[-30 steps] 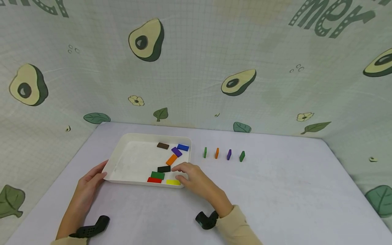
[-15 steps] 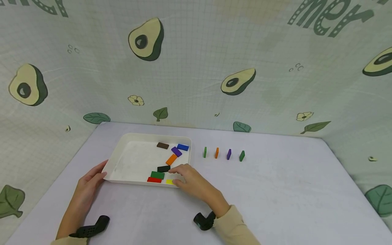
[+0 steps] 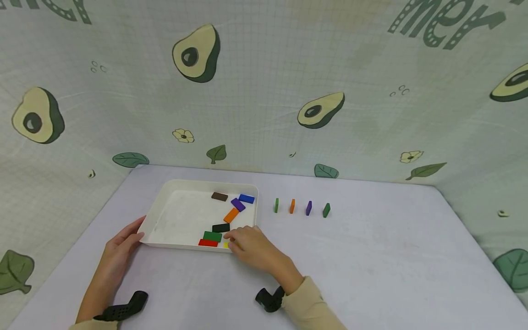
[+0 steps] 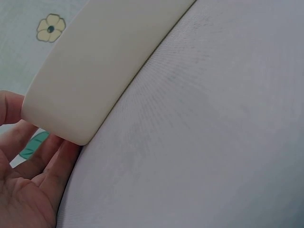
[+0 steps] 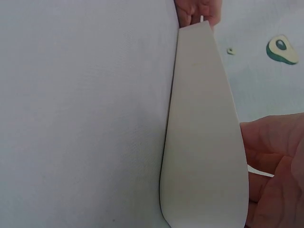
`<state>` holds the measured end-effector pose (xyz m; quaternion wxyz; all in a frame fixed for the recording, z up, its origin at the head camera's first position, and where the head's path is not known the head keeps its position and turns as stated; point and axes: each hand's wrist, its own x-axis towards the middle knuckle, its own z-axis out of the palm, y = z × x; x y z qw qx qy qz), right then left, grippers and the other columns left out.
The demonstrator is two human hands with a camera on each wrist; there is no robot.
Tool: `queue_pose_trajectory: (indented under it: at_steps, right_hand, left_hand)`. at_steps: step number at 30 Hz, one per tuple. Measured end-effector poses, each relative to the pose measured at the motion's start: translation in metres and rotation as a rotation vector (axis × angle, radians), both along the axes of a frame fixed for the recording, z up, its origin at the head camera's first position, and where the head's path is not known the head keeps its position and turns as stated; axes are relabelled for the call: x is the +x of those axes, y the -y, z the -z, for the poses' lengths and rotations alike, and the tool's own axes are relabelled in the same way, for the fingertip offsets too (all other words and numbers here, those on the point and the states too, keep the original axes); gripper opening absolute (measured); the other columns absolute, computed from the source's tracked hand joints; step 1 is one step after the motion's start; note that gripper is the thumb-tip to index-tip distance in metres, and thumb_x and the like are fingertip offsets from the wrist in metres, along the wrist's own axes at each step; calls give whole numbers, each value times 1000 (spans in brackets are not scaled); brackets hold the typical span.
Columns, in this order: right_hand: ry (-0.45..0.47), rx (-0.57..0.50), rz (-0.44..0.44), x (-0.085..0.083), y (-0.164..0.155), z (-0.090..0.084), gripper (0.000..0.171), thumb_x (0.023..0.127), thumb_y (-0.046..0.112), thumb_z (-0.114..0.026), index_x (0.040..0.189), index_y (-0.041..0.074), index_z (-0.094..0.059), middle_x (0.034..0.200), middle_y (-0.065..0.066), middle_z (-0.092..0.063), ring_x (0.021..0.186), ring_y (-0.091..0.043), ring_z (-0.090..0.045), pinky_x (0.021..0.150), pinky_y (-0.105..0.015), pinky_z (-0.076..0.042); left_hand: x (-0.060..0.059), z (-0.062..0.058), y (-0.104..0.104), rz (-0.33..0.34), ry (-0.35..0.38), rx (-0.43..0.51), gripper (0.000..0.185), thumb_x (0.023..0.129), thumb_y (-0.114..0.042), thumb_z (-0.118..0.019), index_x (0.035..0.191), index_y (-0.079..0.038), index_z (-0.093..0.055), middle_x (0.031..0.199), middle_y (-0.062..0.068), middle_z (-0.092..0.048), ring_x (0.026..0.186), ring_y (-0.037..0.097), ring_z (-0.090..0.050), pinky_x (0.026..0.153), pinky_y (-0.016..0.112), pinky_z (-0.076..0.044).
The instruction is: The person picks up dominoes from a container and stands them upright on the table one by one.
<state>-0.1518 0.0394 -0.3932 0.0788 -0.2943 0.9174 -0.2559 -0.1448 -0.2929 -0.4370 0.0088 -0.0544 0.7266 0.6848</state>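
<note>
Now the right hand (image 3: 251, 247) reaches over the near corner of the shallow white plastic tray (image 3: 165, 201), fingers curled on the flat yellow block (image 3: 226, 245), though whether they pinch it I cannot tell. It looks light, stiff and smooth; best pinched by its long edges. The left hand (image 3: 123, 243) rests open against the tray's left corner. Red (image 3: 207, 243), green (image 3: 212, 236), black (image 3: 220, 227) and orange (image 3: 231, 214) blocks lie just beyond the right fingers.

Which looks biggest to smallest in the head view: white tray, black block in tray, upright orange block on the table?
1. white tray
2. black block
3. upright orange block, though it is seen edge-on and stands farther off, so its place below the black one is unsure.
</note>
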Motion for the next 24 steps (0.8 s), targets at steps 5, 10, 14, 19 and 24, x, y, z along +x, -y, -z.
queue_pose_trajectory:
  at_steps: [5,10,14,19,24]
  right_hand:
    - [-19,13,-5,0,2,-1,25,95,16,-48,112,12,-65,72,11,-55,80,-5,-49,72,-19,-31]
    - [-28,24,-7,0,3,-2,25,95,16,-47,112,13,-66,92,6,-66,86,-8,-51,71,-18,-30]
    - [-24,20,-3,0,3,-2,25,96,16,-47,111,13,-66,98,3,-65,85,-7,-51,71,-18,-29]
    - [-14,-4,8,1,3,-2,24,95,15,-47,109,12,-67,94,4,-61,84,-5,-49,72,-18,-29]
    - [-18,-8,9,1,2,-1,24,95,14,-47,109,13,-67,90,6,-58,82,-5,-47,70,-18,-28]
  left_hand:
    - [0,-1,0,-2,9,-13,57,95,-31,-53,145,-14,-33,148,-11,-34,112,-17,-40,83,0,-35]
    - [0,-1,0,1,9,-14,58,95,-31,-53,146,-12,-32,146,-11,-35,113,-17,-40,83,0,-35]
    - [0,-1,0,2,0,-13,58,95,-31,-53,145,-12,-32,146,-11,-36,111,-17,-41,83,0,-36]
    - [1,0,-1,0,-21,-16,57,95,-29,-53,145,-10,-33,143,-12,-39,110,-16,-43,82,0,-37]
    - [1,1,-1,5,-27,-14,56,95,-29,-53,145,-11,-34,143,-13,-39,111,-17,-42,82,0,-36]
